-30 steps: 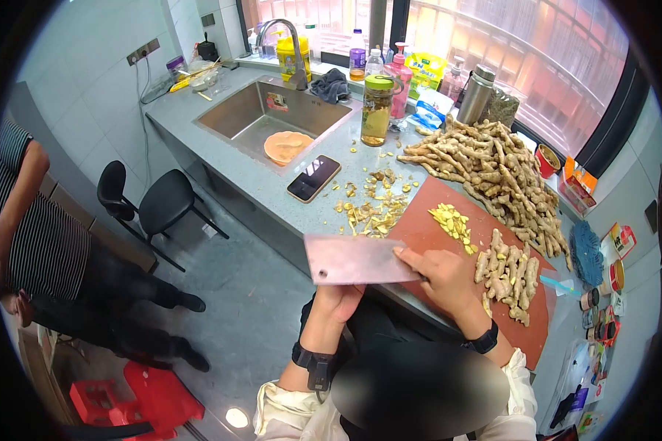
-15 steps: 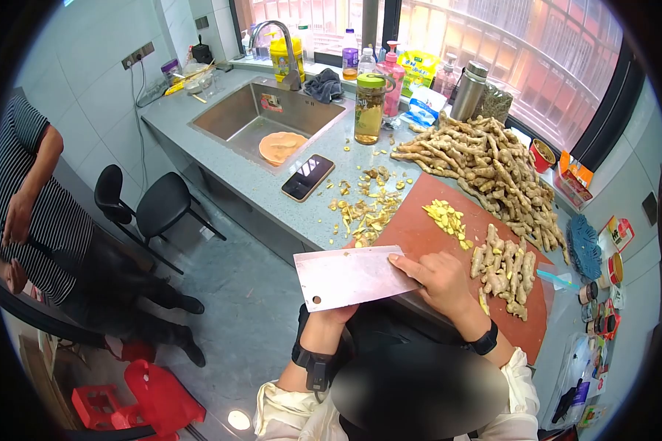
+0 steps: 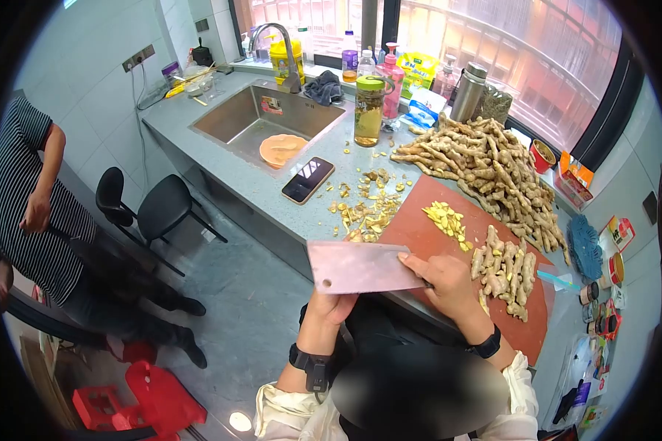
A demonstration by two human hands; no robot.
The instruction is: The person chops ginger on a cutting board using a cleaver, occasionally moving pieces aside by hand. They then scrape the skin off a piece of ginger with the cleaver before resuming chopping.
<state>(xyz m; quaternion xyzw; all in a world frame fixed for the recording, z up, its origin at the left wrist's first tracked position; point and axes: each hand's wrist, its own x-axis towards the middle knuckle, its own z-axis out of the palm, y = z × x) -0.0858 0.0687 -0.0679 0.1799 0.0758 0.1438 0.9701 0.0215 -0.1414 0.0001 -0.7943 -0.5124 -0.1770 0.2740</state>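
My right hand (image 3: 450, 285) is closed round the handle of a cleaver (image 3: 360, 269), its thumb lying along the blade's near end. The wide blade is held over the counter's front edge, with its hanging hole at the lower left. Behind and below the blade is my left hand (image 3: 332, 305); the blade covers its fingers, so what they hold cannot be made out. On the brown cutting board (image 3: 412, 224) lie sliced ginger (image 3: 449, 223) and several whole ginger pieces (image 3: 506, 268). Ginger peelings (image 3: 368, 202) are scattered on the counter left of the board.
A big heap of ginger (image 3: 493, 165) stands behind the board. A phone (image 3: 308, 181), a green-lidded tea bottle (image 3: 368, 112) and a sink (image 3: 232, 125) are to the left. Jars line the right wall. Another person (image 3: 40, 206) stands at far left near a black chair (image 3: 165, 209).
The cleaver has shifted slightly right, its blade tilting so its face looks darker. My left hand has risen a little behind it. The other person's arms have moved.
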